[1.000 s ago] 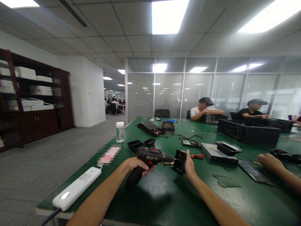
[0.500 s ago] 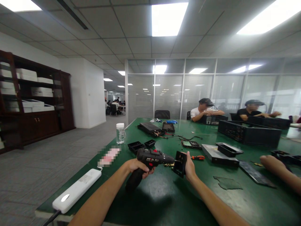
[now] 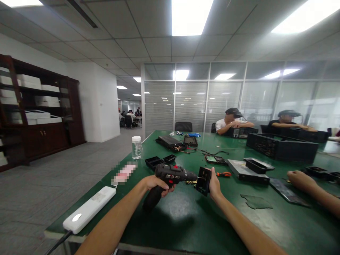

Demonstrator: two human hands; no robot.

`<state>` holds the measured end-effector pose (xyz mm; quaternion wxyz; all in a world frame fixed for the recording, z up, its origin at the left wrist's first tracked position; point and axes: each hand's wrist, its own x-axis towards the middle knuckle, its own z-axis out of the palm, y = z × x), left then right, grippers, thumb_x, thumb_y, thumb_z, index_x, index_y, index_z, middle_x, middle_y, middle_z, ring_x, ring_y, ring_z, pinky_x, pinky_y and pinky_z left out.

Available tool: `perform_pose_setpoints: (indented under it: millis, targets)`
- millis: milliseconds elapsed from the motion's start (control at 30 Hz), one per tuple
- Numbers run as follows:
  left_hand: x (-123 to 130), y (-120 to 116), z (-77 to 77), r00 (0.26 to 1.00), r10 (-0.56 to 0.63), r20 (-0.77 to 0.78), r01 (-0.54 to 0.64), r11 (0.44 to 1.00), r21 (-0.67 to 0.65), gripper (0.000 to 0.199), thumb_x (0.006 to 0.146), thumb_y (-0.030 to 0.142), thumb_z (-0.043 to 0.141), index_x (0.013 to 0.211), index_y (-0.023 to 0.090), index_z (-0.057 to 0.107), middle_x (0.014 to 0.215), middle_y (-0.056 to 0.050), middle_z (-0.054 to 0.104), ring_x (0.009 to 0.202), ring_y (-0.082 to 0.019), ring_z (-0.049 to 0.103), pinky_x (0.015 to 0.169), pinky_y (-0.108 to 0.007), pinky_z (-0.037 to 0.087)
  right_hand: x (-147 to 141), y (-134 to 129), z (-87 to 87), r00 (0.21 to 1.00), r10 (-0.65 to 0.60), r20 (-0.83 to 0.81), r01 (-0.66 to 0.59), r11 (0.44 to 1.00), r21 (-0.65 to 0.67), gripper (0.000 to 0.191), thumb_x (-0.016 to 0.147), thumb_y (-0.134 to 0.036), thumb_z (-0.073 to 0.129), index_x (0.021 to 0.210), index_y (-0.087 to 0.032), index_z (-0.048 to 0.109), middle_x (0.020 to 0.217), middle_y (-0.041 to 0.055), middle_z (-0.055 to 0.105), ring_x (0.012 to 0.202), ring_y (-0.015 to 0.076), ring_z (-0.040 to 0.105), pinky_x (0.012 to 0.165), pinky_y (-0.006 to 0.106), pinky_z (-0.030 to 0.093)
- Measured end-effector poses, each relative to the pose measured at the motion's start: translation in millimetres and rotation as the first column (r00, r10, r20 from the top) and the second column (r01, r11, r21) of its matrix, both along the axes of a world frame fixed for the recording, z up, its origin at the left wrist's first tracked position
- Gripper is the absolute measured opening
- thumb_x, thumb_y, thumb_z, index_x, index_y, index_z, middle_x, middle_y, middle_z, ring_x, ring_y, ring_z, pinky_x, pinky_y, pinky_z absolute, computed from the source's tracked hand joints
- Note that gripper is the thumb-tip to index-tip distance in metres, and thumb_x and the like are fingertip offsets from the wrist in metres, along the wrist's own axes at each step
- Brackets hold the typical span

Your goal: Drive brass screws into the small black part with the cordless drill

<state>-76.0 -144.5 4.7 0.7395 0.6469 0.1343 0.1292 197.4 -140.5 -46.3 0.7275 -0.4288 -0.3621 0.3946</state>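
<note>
our left hand (image 3: 154,182) gripped a power drill (image 3: 171,173), our right hand (image 3: 214,185) clasped a black casing (image 3: 203,182), at the drill's three o'clock

Black-and-red drill (image 3: 168,173), plain black tray (image 3: 204,184), orange-and-black screwdriver (image 3: 224,174), white power strip (image 3: 91,209), white-capped bottle (image 3: 136,150), green table (image 3: 212,232)

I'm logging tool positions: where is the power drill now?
In the head view, the power drill is below centre, in the left hand over the green table, its nose pointing right, at the black part in the right hand.
</note>
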Motion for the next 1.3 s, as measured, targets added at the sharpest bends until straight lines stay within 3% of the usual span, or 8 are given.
perform_pose_setpoints:
  millis: [567,1300]
  targets:
    - [0.9,1.2,-0.1,1.0,-0.012,0.005,0.012,1.0,-0.002,0.037,0.058,0.02,0.058,0.092,0.008,0.05,0.074,-0.005,0.05,0.047,-0.008,0.046,0.048,-0.025,0.037,-0.7,0.8,0.7,0.999,0.006,-0.039,-0.008,0.999,-0.051,0.053,0.061,-0.062,0.041,0.089,-0.019,0.056,0.067,0.0001,0.058,0.059,0.0171,0.054,0.054,0.03,0.043]
    - [0.1,-2.7,2.6,1.0,0.002,-0.005,-0.003,1.0,-0.02,0.037,0.057,0.019,0.057,0.092,0.008,0.05,0.074,-0.005,0.05,0.047,-0.008,0.045,0.048,-0.023,0.037,-1.7,-1.8,2.0,1.0,0.005,-0.022,-0.005,1.0,-0.017,0.053,0.062,-0.061,0.04,0.089,-0.018,0.055,0.068,0.001,0.057,0.06,0.017,0.054,0.056,0.03,0.043]
